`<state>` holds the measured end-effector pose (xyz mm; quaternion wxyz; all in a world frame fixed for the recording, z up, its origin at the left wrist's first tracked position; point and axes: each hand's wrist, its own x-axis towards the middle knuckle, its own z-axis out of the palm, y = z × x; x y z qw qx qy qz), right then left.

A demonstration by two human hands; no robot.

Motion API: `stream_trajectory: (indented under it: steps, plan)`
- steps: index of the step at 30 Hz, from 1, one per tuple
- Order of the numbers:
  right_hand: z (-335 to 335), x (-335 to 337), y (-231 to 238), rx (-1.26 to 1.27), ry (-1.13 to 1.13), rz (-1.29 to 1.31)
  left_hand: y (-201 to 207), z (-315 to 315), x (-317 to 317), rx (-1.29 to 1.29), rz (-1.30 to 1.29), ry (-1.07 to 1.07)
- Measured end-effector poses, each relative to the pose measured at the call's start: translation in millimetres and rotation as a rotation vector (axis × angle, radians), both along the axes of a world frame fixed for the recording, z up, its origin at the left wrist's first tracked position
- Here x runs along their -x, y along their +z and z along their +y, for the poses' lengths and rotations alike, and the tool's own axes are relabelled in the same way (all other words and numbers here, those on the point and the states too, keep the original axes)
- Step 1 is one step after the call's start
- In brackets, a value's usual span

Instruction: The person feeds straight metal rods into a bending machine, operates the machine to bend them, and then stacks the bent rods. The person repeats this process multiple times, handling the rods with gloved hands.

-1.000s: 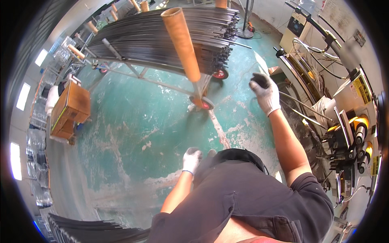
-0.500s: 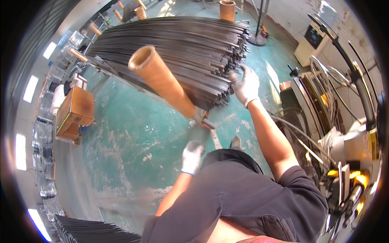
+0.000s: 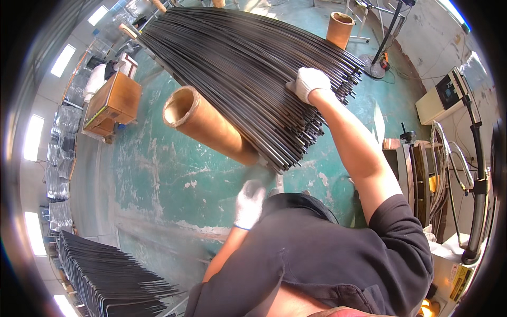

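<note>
A broad bundle of long, thin black rods (image 3: 237,63) fans away from me, its uneven ends facing my side. My right hand (image 3: 310,84), in a white glove, is over the rods a little back from their ends, with the fingers curled closed. What lies inside those fingers is hidden. Low beside my body, my left hand (image 3: 250,198) wears a white glove too; motion smears its fingers. Between that hand and the bundle's left side rises a thick brown cardboard tube (image 3: 211,127), open at its top.
Another cardboard tube (image 3: 339,30) stands on the bundle's far right side. A wooden cabinet (image 3: 119,100) is at the left. More black rods (image 3: 105,274) are stacked at lower left. On the right are a beige machine box (image 3: 441,98) and coiled cables (image 3: 437,174).
My right hand has moved from beside the rod ends to over the bundle, and its fingers have curled closed. My left hand stays low. The view has shifted, so the bundle looks nearer.
</note>
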<state>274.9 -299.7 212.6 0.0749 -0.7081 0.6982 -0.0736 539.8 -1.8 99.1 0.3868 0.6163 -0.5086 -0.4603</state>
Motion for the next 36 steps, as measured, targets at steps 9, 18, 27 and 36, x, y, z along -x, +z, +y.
stream_trajectory:
  steps: [9, 18, 27, 36]
  plan:
    - [-16.9, 21.6, 28.6, -0.200, 0.081, -0.172, 27.4, -60.1, 3.4, 0.226, 0.099, -0.142]
    - [9.1, 28.8, 43.6, -0.334, 0.015, -0.458, 30.5, -77.8, -28.1, 0.135, 0.253, -0.218]
    - [17.9, 7.5, 49.1, -0.326, -0.091, -0.313, 44.5, -72.1, -28.5, 0.149, 0.340, -0.268]
    - [16.7, -10.3, 16.7, -0.175, -0.038, 0.072, 35.9, -62.9, -35.6, 0.138, 0.349, -0.264]
